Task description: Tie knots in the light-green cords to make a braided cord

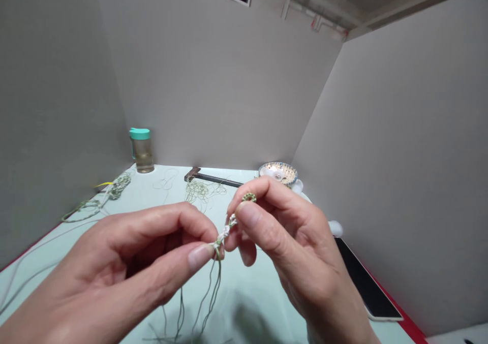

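Note:
A thin braided cord [225,232] in green and white is stretched between my two hands above the table. My left hand [152,252] pinches its lower end between thumb and forefinger. Several loose thread ends [215,283] hang down below that pinch. My right hand [285,232] grips the upper part between thumb and forefinger. A small green loop [249,197] of the cord sticks out above the right thumb. Part of the braid is hidden behind the right thumb.
On the pale table [244,303] lie a hammer-like tool [217,179], tangled thread [198,190] and green cord bundles [120,185]. A lidded bottle [143,151] stands back left, a patterned bowl [280,171] back right. A dark-screened tablet [366,283] lies at right. Grey partitions [213,90] surround the table.

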A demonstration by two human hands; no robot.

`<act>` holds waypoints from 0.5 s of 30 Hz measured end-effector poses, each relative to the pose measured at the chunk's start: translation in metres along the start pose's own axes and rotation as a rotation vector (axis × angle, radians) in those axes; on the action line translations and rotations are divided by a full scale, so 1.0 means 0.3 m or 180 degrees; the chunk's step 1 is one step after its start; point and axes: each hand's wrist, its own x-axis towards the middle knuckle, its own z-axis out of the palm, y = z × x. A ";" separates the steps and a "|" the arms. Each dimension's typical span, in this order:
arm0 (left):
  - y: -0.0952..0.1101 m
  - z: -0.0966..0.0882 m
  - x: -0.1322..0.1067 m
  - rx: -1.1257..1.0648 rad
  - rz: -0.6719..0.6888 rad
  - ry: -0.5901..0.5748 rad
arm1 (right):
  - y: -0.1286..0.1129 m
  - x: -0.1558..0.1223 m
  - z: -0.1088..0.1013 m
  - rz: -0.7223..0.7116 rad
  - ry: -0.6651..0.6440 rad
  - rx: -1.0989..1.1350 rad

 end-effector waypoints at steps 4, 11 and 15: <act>0.044 0.024 0.026 0.0172 0.0401 0.0059 | -0.010 -0.005 -0.009 -0.0180 0.0020 -0.0424; 0.026 0.005 0.000 0.1061 0.1127 0.0066 | -0.021 -0.018 -0.016 -0.0148 0.0115 -0.0877; 0.018 -0.006 -0.020 0.1687 0.1476 0.0038 | -0.014 -0.030 -0.013 -0.0108 0.0215 -0.1110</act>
